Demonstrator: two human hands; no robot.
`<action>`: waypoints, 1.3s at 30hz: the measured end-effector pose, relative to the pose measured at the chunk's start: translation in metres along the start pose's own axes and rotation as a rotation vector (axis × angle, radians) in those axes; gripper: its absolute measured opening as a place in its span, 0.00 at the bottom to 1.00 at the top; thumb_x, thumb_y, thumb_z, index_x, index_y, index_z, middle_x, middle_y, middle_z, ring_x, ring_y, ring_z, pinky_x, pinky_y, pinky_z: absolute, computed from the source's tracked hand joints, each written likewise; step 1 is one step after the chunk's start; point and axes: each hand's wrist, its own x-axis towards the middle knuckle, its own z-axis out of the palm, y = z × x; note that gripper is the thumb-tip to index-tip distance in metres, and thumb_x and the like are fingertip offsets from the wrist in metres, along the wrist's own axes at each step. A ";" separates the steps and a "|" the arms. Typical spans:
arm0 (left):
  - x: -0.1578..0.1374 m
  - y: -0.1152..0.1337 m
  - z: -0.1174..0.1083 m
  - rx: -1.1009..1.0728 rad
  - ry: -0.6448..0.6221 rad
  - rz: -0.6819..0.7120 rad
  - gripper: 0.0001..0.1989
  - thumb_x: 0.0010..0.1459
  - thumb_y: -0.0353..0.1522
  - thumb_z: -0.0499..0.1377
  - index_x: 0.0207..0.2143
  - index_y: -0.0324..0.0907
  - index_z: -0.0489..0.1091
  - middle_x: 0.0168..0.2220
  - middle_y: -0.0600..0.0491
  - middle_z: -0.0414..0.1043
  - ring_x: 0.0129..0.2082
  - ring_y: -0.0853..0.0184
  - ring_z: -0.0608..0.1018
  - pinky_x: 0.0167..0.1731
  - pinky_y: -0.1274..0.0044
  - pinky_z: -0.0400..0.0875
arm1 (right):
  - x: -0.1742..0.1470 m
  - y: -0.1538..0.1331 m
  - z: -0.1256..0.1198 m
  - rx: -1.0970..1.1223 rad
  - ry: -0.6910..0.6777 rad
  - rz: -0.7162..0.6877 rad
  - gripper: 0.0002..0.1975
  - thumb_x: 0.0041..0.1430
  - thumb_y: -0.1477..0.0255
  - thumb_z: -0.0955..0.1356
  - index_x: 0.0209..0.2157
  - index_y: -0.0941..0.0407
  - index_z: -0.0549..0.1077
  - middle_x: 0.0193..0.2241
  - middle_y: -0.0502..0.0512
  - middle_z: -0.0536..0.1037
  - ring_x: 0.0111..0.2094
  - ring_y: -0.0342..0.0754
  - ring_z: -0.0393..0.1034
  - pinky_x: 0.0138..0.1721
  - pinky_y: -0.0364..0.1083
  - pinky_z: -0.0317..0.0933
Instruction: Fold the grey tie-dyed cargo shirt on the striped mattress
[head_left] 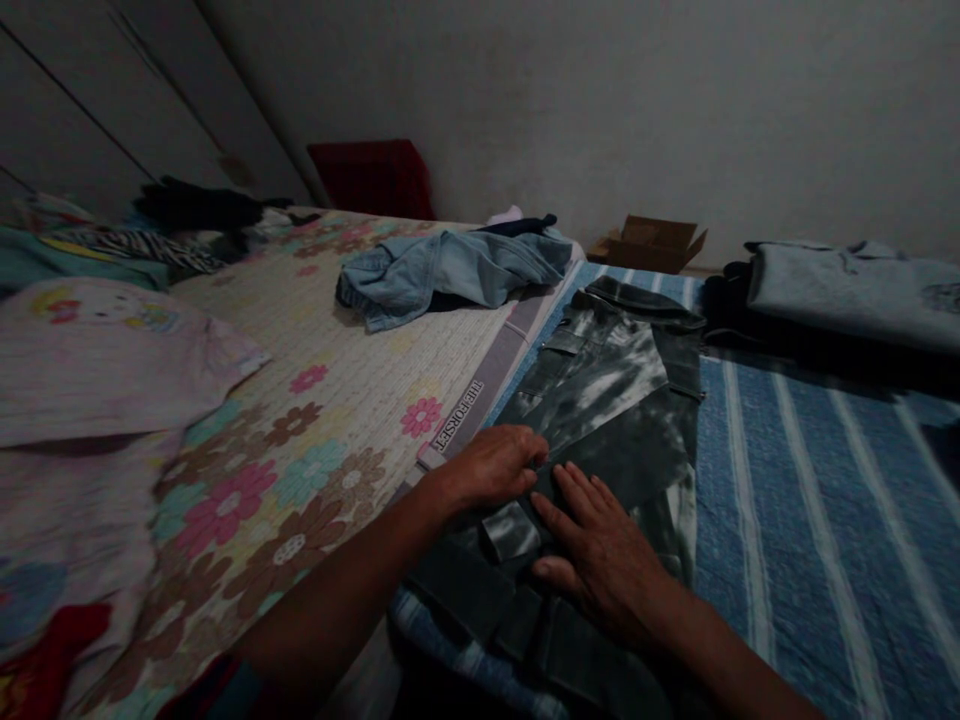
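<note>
A dark grey-green garment (637, 440) with whitish bleached patches and flap pockets lies spread lengthwise before me. Part of it is folded across its middle. My left hand (501, 465) is on its left side, fingers curled closed against the cloth, seemingly pinching it. Beside it, my right hand (611, 555) lies flat on the same garment, fingers stretched out and thumb apart. Between the two hands and a little nearer to me shows a short, shiny grey piece of the garment (510, 532). The garment's near end runs into deep shadow.
Under the garment is a blue striped cloth (810, 500), beside a flowered bed cover (300, 500). Light blue denim (457, 270) lies crumpled beyond. Folded clothes (847, 290) sit at right, a pink garment (97, 370) at left. A cardboard box (652, 242) stands by the wall.
</note>
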 end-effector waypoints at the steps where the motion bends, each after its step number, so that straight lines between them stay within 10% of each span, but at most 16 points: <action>1: 0.001 0.000 -0.001 0.012 -0.006 0.011 0.06 0.51 0.26 0.56 0.33 0.43 0.70 0.35 0.54 0.72 0.36 0.66 0.74 0.33 0.78 0.64 | 0.000 0.000 0.000 0.000 -0.003 -0.002 0.35 0.61 0.49 0.58 0.62 0.54 0.59 0.65 0.69 0.50 0.65 0.62 0.39 0.61 0.64 0.44; 13: 0.021 0.018 -0.012 0.224 -0.192 0.026 0.07 0.50 0.25 0.55 0.29 0.39 0.73 0.33 0.47 0.76 0.35 0.60 0.77 0.30 0.75 0.66 | 0.000 0.000 -0.002 0.014 -0.001 0.000 0.35 0.60 0.48 0.58 0.63 0.52 0.58 0.65 0.68 0.49 0.66 0.63 0.39 0.61 0.64 0.44; 39: 0.005 0.005 -0.004 0.102 -0.079 0.034 0.04 0.52 0.26 0.54 0.28 0.39 0.69 0.33 0.51 0.72 0.34 0.64 0.74 0.33 0.76 0.66 | 0.006 -0.003 -0.005 0.032 -0.041 0.028 0.35 0.58 0.45 0.57 0.63 0.47 0.58 0.64 0.69 0.52 0.65 0.66 0.40 0.60 0.67 0.41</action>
